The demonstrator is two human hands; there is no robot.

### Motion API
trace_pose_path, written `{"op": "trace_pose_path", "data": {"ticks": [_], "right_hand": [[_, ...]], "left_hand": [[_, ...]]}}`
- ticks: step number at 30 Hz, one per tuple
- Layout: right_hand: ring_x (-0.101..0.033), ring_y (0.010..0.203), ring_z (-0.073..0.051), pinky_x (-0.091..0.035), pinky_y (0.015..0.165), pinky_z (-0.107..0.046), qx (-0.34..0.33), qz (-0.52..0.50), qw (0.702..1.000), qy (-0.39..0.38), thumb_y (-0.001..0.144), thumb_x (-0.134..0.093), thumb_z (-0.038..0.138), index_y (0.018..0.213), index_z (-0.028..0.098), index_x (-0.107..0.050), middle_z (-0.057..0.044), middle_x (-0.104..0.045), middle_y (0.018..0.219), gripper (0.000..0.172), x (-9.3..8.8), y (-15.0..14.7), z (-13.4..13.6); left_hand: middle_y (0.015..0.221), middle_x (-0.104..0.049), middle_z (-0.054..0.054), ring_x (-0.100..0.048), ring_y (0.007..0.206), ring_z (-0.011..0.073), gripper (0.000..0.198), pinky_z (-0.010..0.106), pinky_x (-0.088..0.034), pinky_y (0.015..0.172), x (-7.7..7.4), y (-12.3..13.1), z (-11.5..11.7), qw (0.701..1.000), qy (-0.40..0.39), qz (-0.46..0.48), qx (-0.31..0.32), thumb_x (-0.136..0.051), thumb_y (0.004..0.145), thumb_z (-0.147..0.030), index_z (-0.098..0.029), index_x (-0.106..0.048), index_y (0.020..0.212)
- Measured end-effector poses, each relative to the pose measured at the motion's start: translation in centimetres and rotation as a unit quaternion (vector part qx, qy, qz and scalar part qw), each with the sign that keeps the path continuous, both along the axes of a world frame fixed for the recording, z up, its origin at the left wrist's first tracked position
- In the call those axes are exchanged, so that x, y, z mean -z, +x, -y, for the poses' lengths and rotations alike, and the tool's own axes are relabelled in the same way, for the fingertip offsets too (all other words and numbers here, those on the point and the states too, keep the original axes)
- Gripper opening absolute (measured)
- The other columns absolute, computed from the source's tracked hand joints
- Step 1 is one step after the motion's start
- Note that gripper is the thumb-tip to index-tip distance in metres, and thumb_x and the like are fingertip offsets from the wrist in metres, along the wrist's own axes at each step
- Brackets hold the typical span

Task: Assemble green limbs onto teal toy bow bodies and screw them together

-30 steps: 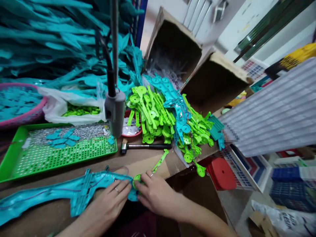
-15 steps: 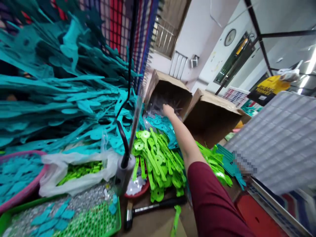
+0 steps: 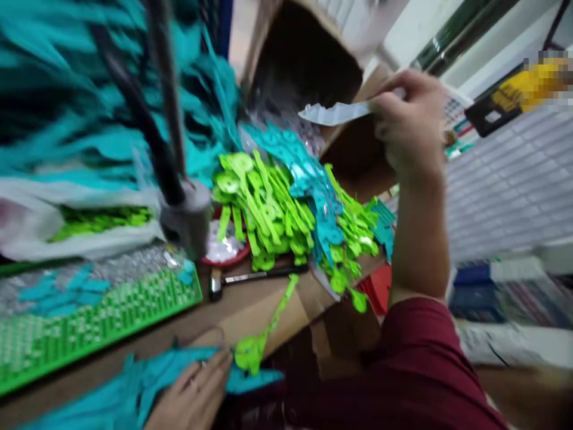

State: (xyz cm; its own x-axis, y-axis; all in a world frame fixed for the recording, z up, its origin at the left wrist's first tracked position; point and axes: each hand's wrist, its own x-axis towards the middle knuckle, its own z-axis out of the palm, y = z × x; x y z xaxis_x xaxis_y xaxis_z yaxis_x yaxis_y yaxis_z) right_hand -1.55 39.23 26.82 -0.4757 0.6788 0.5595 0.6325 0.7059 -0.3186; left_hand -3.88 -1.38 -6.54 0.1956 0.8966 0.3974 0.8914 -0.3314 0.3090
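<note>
My right hand (image 3: 414,128), blurred by motion, is raised at the upper right and closed around one end of a whitish see-through plastic strip (image 3: 335,114) with a jagged edge. The strip points left, in front of the cardboard boxes. Low at the table's front edge, my left hand (image 3: 194,388) grips a long flat teal plastic piece (image 3: 111,388), fingers laid over it. Its thumb is hidden. Close to those fingertips lies a bright green plastic piece (image 3: 250,351) with a round end and a narrow arm.
A hammer (image 3: 259,276) lies below a heap of green pieces (image 3: 268,209) and teal pieces (image 3: 308,170). The green basket (image 3: 111,331) holds small metal parts. A lamp-like post (image 3: 185,218) stands in front of stacked teal sheets (image 3: 54,107). Behind are cardboard boxes (image 3: 308,42).
My right hand has come back from the box, moving right and nearer, with the clear strip in it. The view has shifted, and my left hand with the teal piece now shows.
</note>
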Motion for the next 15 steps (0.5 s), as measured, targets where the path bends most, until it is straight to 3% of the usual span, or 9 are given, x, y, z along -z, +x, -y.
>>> {"op": "trace_pose_path", "data": {"ticks": [2, 3, 6, 9, 11, 13, 15], "right_hand": [[-0.066, 0.075, -0.014, -0.041, 0.065, -0.027, -0.076, 0.026, 0.997, 0.020, 0.083, -0.056, 0.028, 0.091, 0.014, -0.074, -0.003, -0.069, 0.079, 0.024, 0.8, 7.0, 6.4], [-0.061, 0.066, -0.011, -0.041, 0.060, -0.025, -0.099, 0.061, 0.993, -0.018, 0.080, -0.064, 0.026, 0.080, 0.020, -0.073, -0.001, -0.066, 0.073, 0.010, 1.8, 10.2, 9.5], [-0.056, 0.061, -0.014, -0.042, 0.056, -0.027, -0.125, 0.106, 0.961, -0.225, 0.081, -0.061, 0.021, 0.075, 0.022, -0.066, 0.000, -0.062, 0.067, 0.008, 8.0, 17.1, 16.0], [-0.059, 0.066, -0.016, -0.048, 0.062, -0.028, -0.075, 0.047, 0.950, -0.299, 0.085, -0.059, 0.026, 0.077, 0.019, -0.065, -0.001, -0.064, 0.071, 0.012, 16.5, 19.5, 17.9], [-0.066, 0.082, -0.021, -0.053, 0.076, -0.034, -0.063, 0.017, 0.951, -0.302, 0.089, -0.058, 0.033, 0.090, 0.017, -0.069, -0.006, -0.071, 0.088, 0.020, 20.7, 19.8, 18.0], [-0.067, 0.098, -0.025, -0.053, 0.089, -0.041, -0.076, 0.015, 0.954, -0.288, 0.092, -0.056, 0.038, 0.103, 0.016, -0.070, -0.011, -0.072, 0.105, 0.028, 22.8, 20.2, 18.4], [-0.066, 0.106, -0.027, -0.051, 0.097, -0.045, -0.091, 0.019, 0.959, -0.267, 0.093, -0.057, 0.040, 0.109, 0.017, -0.069, -0.013, -0.070, 0.113, 0.030, 23.3, 20.9, 19.1]], "left_hand": [[0.130, -0.068, 0.009, -0.057, 0.127, 0.0255, 0.039, 0.043, -0.039, 0.106, 0.4, 0.9, 1.4, 0.999, -0.005, 0.025, -0.038, -0.038, 0.100, -0.018, -0.022, -0.070, 0.122], [0.131, -0.068, 0.009, -0.057, 0.127, 0.0252, 0.042, 0.042, -0.039, 0.104, 0.4, 0.9, 1.7, 0.999, -0.005, 0.026, -0.046, -0.035, 0.099, -0.015, -0.021, -0.070, 0.120], [0.130, -0.067, 0.012, -0.060, 0.123, 0.0278, 0.040, 0.042, -0.043, 0.099, -0.2, 0.3, 1.3, 1.000, -0.004, 0.003, -0.027, -0.035, 0.100, -0.012, -0.017, -0.070, 0.118], [0.125, -0.068, 0.014, -0.061, 0.121, 0.0310, 0.032, 0.045, -0.046, 0.097, -1.0, -0.3, 0.6, 0.999, 0.006, 0.001, -0.032, -0.040, 0.102, -0.015, -0.015, -0.071, 0.111], [0.124, -0.067, 0.015, -0.060, 0.122, 0.0323, 0.030, 0.046, -0.048, 0.096, -1.2, -0.4, 0.4, 0.999, 0.010, 0.002, -0.039, -0.041, 0.103, -0.018, -0.014, -0.070, 0.108], [0.129, -0.065, 0.017, -0.060, 0.122, 0.0328, 0.029, 0.046, -0.049, 0.095, -1.3, -0.3, 0.3, 0.999, 0.011, -0.002, -0.043, -0.042, 0.103, -0.020, -0.014, -0.070, 0.107], [0.136, -0.061, 0.018, -0.059, 0.124, 0.0321, 0.027, 0.045, -0.049, 0.096, -1.3, -0.3, 0.4, 0.999, 0.008, -0.004, -0.046, -0.043, 0.103, -0.020, -0.015, -0.070, 0.105]]}}
